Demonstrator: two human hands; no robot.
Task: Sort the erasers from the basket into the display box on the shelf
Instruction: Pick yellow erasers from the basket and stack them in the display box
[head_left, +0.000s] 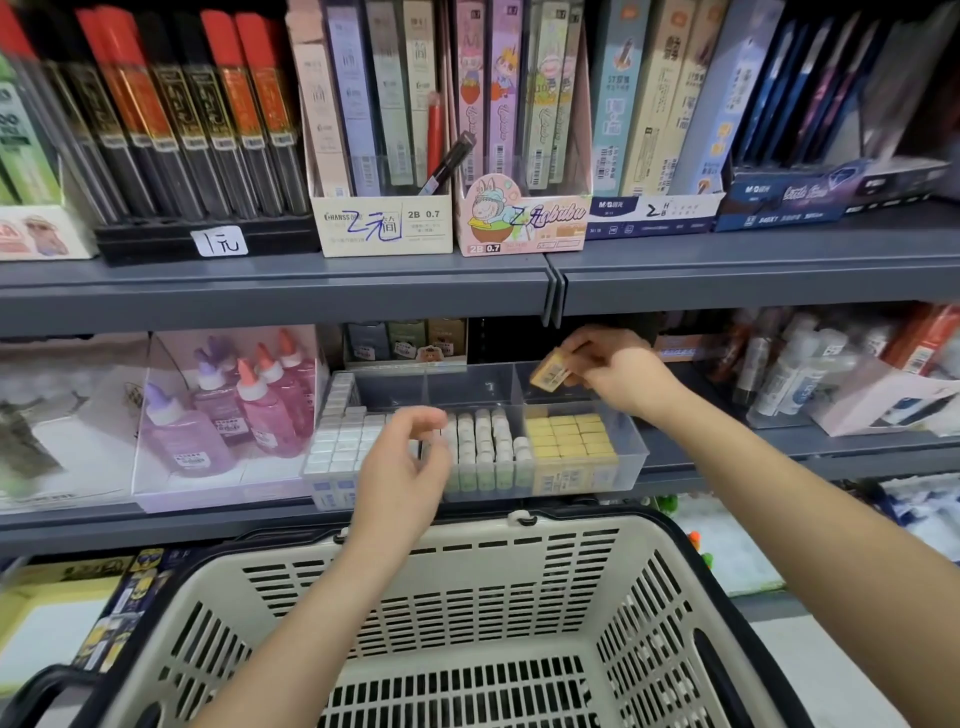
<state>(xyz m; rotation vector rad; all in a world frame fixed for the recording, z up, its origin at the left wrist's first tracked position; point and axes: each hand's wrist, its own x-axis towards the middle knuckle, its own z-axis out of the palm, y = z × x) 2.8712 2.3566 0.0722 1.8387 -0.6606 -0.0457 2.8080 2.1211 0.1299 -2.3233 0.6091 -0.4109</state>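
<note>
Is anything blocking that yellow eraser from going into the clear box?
Nothing visible does. The right hand holds the yellow eraser above the right compartment of the display box, empty behind the stacked erasers; the left hand hovers further left.

The left forearm (311, 623) over the basket (208, 577), the right forearm (779, 493) beside its right corner, and the left hand (402, 467) and right hand (618, 374) beyond its far rim are all bare

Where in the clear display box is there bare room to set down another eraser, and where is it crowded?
Bare floor lies at the back of all three compartments of the display box, behind the white erasers, the greenish erasers and the yellow erasers. The front rows are packed. The right hand holds one eraser.
</note>
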